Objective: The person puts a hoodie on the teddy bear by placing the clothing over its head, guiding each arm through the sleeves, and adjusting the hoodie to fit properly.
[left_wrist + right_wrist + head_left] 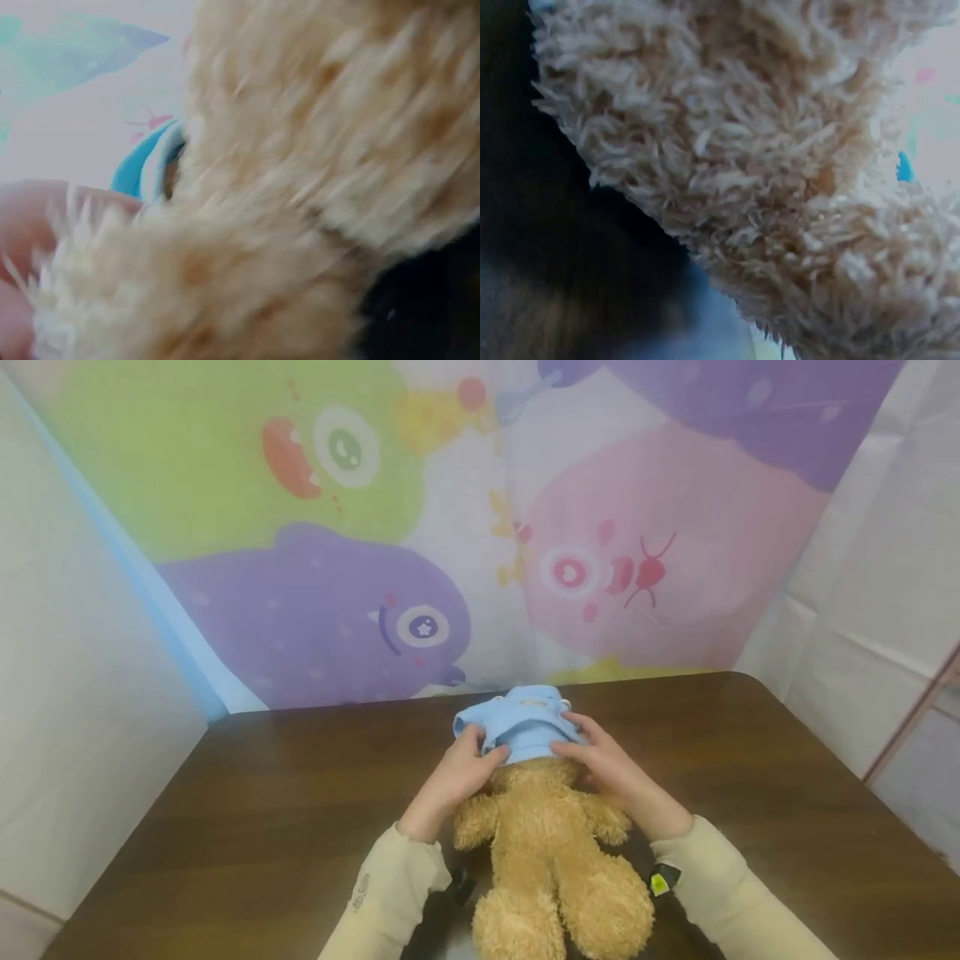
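Shaggy golden-brown fur covers the stubby-limbed plush toy [536,822], lying on the dark wood-grain tabletop [300,802], feet nearest, its long axis pointing head-first toward the cartoon-printed backdrop [480,568]. Left hand [459,770] and right hand [611,767] have fingers gripping blue cloth [528,727] bunched over its head end.

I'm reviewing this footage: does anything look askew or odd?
The blue garment sits bunched at the head end of the plush toy, so no face shows. The cartoon creatures on the backdrop lie sideways, as if hung turned.

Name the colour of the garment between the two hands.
Plain light blue over most of it; the garment shows best in the head view.
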`<state>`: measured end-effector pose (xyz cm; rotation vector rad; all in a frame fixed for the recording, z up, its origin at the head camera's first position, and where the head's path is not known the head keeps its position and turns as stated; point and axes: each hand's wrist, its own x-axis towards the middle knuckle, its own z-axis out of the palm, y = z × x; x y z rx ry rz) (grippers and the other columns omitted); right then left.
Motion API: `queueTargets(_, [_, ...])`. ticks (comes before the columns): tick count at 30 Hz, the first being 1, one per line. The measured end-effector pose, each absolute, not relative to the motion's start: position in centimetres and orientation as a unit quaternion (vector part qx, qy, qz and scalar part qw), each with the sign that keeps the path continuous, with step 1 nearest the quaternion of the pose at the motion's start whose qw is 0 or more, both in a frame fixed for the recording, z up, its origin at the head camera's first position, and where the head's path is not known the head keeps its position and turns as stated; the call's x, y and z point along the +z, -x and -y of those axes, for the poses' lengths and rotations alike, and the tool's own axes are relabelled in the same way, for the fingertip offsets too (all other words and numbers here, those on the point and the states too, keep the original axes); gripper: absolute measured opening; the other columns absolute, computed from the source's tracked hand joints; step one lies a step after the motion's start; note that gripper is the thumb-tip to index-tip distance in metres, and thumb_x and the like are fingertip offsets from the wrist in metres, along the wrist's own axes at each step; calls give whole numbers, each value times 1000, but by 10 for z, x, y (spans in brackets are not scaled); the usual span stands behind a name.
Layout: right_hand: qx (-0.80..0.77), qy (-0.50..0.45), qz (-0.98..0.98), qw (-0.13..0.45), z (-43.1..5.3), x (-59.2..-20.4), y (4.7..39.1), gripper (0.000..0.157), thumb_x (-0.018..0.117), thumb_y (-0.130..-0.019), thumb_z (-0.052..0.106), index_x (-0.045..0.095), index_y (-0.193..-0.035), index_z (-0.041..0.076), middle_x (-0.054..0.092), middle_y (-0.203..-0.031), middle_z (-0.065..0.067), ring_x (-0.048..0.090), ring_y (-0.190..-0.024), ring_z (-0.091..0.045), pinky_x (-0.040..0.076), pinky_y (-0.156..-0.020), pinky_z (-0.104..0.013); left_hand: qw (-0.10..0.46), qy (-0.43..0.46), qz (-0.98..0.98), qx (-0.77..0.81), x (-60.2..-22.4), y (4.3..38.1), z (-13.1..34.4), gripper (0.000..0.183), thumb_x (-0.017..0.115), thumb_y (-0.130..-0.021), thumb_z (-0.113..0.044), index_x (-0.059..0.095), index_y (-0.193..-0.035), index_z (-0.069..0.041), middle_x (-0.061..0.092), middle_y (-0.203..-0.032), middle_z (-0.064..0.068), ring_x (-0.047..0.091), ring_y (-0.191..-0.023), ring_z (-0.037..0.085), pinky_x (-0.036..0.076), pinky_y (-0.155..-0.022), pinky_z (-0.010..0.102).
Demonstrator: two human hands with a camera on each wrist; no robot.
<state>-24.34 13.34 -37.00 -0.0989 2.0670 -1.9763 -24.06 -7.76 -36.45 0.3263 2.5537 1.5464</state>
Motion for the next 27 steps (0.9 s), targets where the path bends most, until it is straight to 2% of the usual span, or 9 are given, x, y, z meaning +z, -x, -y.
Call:
queueTargets(6, [-665,55,-730,150,-132,-369,241,62,47,-90,13,17,-145,10,8,-149,-20,23,-130,-37,29,-98,-54,126,-100,-836,524,-360,240,89,28,53,-90,-25,36,-93,-4,36,-80,6,48,-70,21,51,-69,41])
queueTargets(10, [-616,91,-772,128,-138,-369,242,53,40,-95,14,21,-144,7,13,-148,-22,28,-129,-38,31,-100,-53,101,-96,-869,475,-358,243,93,26,53,-90,-28,39,-87,-6,41,-75,4,45,-67,19,47,-63,33])
queueTargets(12, [-577,107,-803,103,-143,-368,243,49,40,-96,16,28,-142,6,24,-145,-24,42,-121,-37,38,-96,-49,68,-99,-894,431,-356,245,95,24,52,-89,-28,41,-80,-8,43,-69,3,44,-62,17,40,-57,28])
queueTargets(14, [-527,115,-839,67,-148,-367,244,44,42,-95,18,38,-138,7,46,-129,-25,56,-101,-33,47,-85,-42,34,-100,-913,394,-353,246,97,26,52,-88,-27,42,-73,-9,41,-63,1,38,-56,15,32,-53,26])
queueTargets(16, [-476,115,-871,31,-152,-365,245,40,47,-94,21,47,-132,8,60,-102,-21,60,-76,-25,49,-69,-34,2,-97,-922,376,-351,247,98,26,55,-86,-26,45,-68,-9,41,-59,0,37,-53,15,31,-51,26])
queueTargets(19, [-425,103,-899,-11,-154,-361,244,34,52,-91,24,58,-122,11,58,-69,-9,51,-58,-16,41,-57,-28,-45,-79,-918,386,-350,247,99,17,61,-82,-23,56,-78,-7,53,-65,1,46,-58,15,38,-56,28])
queueTargets(20, [-426,101,-899,-18,-154,-361,244,31,54,-91,24,60,-118,10,59,-68,-7,53,-58,-16,42,-56,-28,-60,-72,-914,395,-350,247,98,16,63,-81,-23,59,-85,-8,58,-71,3,50,-61,16,41,-58,29])
queueTargets(23, [-453,92,-886,-27,-153,-361,245,25,56,-89,21,63,-108,6,64,-76,-8,59,-62,-19,47,-58,-30,-94,-61,-899,424,-349,247,94,29,65,-80,-23,61,-106,-11,65,-91,8,60,-76,19,46,-68,35])
queueTargets(27, [-532,103,-840,-20,-152,-364,246,24,57,-89,16,59,-103,-4,63,-91,-17,64,-70,-22,53,-68,-37,-96,-77,-895,428,-346,245,89,31,65,-82,-29,63,-109,-14,66,-95,8,63,-83,21,48,-70,36])
